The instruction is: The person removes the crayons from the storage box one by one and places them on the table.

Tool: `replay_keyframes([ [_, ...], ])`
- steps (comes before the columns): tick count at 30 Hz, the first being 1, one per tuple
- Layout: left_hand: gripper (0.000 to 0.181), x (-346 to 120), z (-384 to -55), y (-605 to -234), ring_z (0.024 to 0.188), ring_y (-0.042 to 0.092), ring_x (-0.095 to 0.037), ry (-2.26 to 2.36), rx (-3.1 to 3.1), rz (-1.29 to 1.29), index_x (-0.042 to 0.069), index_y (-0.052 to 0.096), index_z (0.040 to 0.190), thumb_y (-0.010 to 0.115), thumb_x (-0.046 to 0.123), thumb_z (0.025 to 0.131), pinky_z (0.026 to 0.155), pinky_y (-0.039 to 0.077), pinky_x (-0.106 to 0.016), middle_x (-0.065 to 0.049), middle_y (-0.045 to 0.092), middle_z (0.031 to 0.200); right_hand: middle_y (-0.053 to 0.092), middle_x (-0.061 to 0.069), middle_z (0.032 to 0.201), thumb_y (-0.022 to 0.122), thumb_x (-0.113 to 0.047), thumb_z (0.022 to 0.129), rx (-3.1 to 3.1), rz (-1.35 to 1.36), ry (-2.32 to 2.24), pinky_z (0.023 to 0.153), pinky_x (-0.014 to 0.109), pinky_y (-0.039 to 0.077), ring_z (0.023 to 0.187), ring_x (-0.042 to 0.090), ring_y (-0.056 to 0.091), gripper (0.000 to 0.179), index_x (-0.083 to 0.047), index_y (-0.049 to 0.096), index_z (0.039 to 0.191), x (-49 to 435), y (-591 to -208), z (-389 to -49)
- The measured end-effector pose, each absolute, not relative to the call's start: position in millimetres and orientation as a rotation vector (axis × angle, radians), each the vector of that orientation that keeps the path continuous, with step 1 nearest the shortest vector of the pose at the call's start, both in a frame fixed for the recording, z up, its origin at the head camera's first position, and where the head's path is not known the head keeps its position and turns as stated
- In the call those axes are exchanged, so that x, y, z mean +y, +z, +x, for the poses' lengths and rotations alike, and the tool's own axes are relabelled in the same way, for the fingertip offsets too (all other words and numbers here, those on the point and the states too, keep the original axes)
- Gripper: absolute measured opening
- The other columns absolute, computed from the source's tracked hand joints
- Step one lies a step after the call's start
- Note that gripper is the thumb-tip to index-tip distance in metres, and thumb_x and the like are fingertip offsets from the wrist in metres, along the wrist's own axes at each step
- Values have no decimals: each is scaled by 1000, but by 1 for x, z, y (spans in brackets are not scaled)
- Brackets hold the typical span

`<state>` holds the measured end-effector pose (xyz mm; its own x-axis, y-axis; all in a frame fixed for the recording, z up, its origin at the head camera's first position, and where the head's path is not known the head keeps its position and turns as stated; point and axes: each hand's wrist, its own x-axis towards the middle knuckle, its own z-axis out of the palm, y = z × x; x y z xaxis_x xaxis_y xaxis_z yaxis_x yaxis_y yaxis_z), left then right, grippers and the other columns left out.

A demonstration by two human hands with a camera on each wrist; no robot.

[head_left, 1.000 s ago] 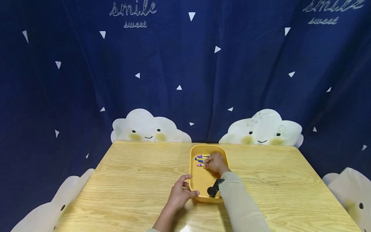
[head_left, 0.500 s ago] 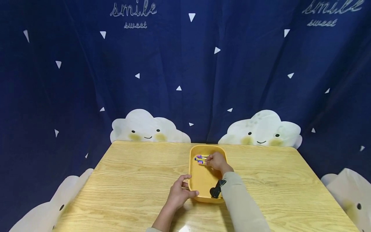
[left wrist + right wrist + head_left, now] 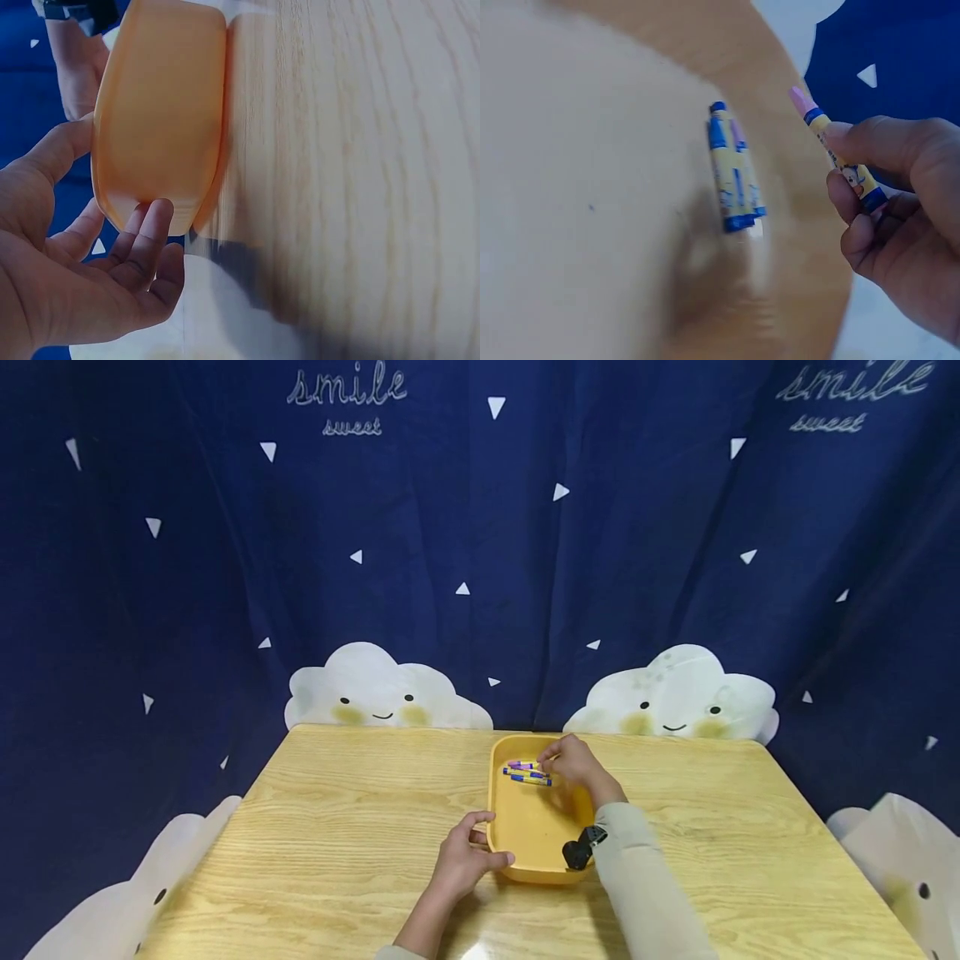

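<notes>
A yellow plastic tray stands on the table with a small bundle of crayons lying side by side near its far end. They have yellow and blue wrappers; one tip is blue, another pink. My right hand pinches a pink crayon between thumb and fingers, above the tray's floor and to the right of the bundle. At the tray's near left corner, my left hand holds on, thumb at the near side and fingers along the left wall. Its fingertips touch the outer wall.
The tray sits on a light wooden table, towards its back edge. Behind hangs a dark blue curtain printed with white clouds and triangles. A black wrist camera on the right forearm overhangs the tray's near right corner.
My right hand has moved back and slightly right, away from the front of the crayon bundle. The blue crayon there now shows along its length. My left hand has stayed at the tray's corner.
</notes>
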<state>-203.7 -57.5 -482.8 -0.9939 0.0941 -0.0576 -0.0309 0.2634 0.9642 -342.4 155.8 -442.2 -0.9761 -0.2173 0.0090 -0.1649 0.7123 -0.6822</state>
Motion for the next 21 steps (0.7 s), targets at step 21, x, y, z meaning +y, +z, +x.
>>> replay_keyframes([
  [21, 67, -57, -203, -482, 85, 47, -27, 1864, 2381, 57, 8, 53, 124, 84, 13, 65, 63, 44, -35, -15, 48, 99, 63, 8, 86, 67, -3, 82, 2888, -530, -1263, 63, 34, 47, 75, 20, 57, 7, 0, 70, 87, 242, -430, -328],
])
